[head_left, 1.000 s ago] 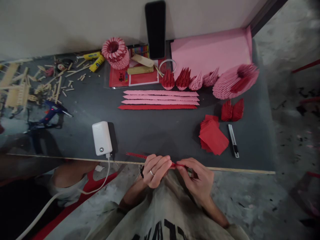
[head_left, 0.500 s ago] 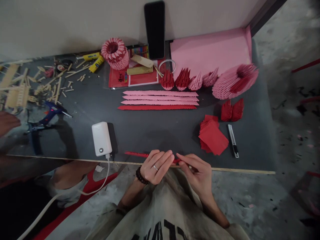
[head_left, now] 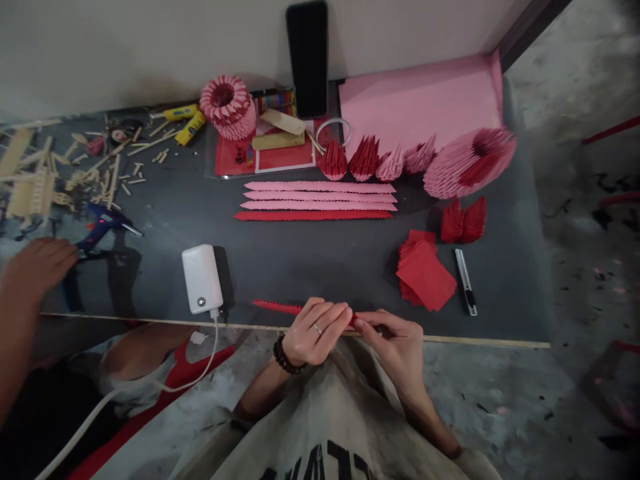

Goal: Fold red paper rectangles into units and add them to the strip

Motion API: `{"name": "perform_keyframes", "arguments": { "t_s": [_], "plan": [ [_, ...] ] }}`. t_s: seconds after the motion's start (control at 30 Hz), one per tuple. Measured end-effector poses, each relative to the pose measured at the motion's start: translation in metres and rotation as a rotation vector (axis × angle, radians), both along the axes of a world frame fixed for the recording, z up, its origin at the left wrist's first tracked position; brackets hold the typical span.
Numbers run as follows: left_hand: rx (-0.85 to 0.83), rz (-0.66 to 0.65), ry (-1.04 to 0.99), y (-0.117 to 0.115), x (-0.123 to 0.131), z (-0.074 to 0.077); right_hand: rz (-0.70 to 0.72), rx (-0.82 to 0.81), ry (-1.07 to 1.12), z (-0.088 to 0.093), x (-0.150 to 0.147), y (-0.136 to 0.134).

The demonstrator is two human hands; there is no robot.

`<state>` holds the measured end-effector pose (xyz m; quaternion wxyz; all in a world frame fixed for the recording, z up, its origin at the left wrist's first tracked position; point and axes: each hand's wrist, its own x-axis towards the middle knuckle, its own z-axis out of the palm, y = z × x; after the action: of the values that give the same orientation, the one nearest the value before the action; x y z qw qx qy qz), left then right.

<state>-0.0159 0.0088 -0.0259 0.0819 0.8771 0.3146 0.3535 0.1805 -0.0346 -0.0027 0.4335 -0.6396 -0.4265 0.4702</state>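
Along the table's near edge [head_left: 485, 343], the right hand [head_left: 396, 340] has met the left hand [head_left: 313, 333], so both clamp their fingers on the red strip [head_left: 276, 306].

Dark grey table [head_left: 300, 260] spanning the scene from left to right, its near side bounded by a narrow pale edge [head_left: 480, 344]. A plain, light grey wall [head_left: 150, 53] stands along the far side; at far right it ends in a dark, slanting frame [head_left: 535, 32]. The floor [head_left: 550, 393], grey and mottled, shows at right and along the near side, with small dark scraps [head_left: 483, 409] strewn at right. Part of a red seat [head_left: 135, 427] appears at near left; thin red bars [head_left: 611, 131] enter at right. Light is dim, with soft shadows on wall and table.
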Motion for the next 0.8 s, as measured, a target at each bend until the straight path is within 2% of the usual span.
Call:
{"name": "perform_keyframes", "arguments": {
  "t_s": [0.13, 0.3, 0.37, 0.43, 0.53, 0.63, 0.7, 0.8],
  "plan": [
    [0.024, -0.005, 0.045, -0.006, 0.007, -0.006, -0.028, -0.046, 0.026, -0.002, 0.001, 0.003],
    [-0.103, 0.060, 0.015, -0.001, 0.009, -0.016, 0.005, -0.082, 0.038, -0.009, 0.001, 0.007],
    [-0.163, 0.026, 0.039, 0.008, 0.010, -0.018, 0.042, -0.055, -0.102, -0.012, 0.002, 0.006],
    [-0.239, 0.032, 0.116, 0.017, 0.011, -0.017, 0.034, 0.030, -0.343, -0.015, 0.006, 0.005],
    [-0.259, 0.050, 0.152, 0.023, 0.011, -0.013, -0.117, 0.223, -0.733, -0.019, 0.020, 0.006],
    [-0.206, 0.116, 0.125, 0.019, 0.002, -0.009, -0.249, 0.345, -0.994, -0.024, 0.046, 0.008],
    [-0.192, 0.175, 0.137, 0.016, -0.011, -0.008, -0.248, 0.350, -1.098, -0.027, 0.065, 0.008],
    [-0.219, 0.239, 0.272, 0.018, -0.033, -0.008, -0.194, 0.279, -1.148, -0.032, 0.085, 0.007]
  ]
}}
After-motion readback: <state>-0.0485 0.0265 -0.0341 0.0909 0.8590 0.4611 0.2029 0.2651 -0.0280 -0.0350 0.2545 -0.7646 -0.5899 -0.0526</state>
